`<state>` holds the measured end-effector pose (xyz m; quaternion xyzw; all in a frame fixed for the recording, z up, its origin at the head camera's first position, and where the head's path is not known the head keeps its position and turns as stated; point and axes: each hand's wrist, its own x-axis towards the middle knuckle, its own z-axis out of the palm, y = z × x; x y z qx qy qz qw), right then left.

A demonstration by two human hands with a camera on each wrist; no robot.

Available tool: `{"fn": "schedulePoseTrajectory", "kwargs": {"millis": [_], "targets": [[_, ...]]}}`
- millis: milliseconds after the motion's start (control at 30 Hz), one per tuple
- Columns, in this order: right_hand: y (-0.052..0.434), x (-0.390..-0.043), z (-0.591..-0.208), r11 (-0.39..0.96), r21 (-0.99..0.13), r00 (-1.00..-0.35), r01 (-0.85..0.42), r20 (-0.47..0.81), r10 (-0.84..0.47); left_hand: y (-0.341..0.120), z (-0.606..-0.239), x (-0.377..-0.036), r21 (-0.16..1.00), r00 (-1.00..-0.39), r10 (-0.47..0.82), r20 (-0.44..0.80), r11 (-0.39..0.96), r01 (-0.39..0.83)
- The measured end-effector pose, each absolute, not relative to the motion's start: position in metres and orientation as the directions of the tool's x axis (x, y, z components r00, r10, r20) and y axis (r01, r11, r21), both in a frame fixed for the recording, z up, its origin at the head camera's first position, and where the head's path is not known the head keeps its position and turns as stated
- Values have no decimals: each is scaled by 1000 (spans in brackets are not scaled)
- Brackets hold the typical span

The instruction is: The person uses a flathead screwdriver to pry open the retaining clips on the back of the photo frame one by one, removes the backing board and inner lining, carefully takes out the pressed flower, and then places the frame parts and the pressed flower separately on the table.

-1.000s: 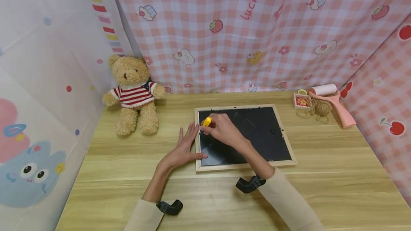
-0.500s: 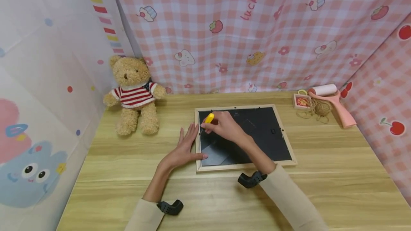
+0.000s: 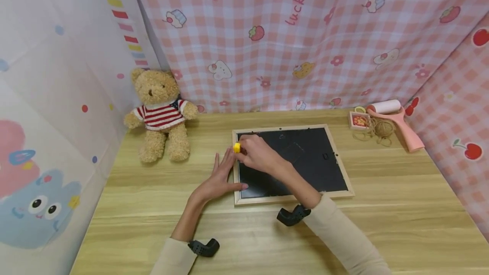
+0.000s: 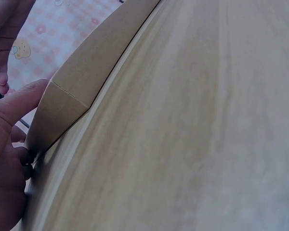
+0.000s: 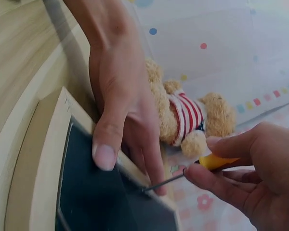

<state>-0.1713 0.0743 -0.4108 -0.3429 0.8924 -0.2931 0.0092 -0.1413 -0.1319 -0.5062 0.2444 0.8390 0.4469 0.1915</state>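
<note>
A picture frame lies back side up on the wooden table, with a pale wooden rim and a black backing. My right hand grips the yellow handle of a screwdriver. In the right wrist view, its thin metal shaft reaches the inner left edge of the rim, beside my left fingers. My left hand rests along the frame's left side, thumb on the backing and straight fingers against the outer rim. The left wrist view shows the wooden rim close up, with the screwdriver mostly cut off.
At the back left, a teddy bear in a striped top sits against the cloth. Toward the back right are a pink-handled roller, a ball of twine and a small box. Patterned cloths stand behind and at both sides.
My right hand has shifted left over the last half second, and the screwdriver handle now stands over the frame's left rim. My left hand and the frame keep their places.
</note>
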Motion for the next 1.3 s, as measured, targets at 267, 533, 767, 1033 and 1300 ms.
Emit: {"fn": "schedulePoseTrajectory", "kwargs": {"millis": [267, 533, 767, 1033, 1300], "targets": [[89, -180, -423, 508, -705, -809, -494, 159, -566, -134, -515, -140, 860, -818, 572, -56, 444, 252], [67, -181, -412, 585, -534, -751, -610, 155, -642, -133, -509, -140, 843, -809, 580, -96, 480, 244], [49, -173, -405, 616, -391, -709, -683, 155, -688, -132, -509, -141, 831, -802, 597, -9, 451, 326], [40, -173, -400, 621, -409, -711, -668, 104, -696, -134, -508, -140, 841, -803, 596, -7, 438, 317], [72, -178, -394, 642, -531, -801, -554, 129, -585, -132, -508, -142, 832, -808, 584, -82, 486, 267]]}}
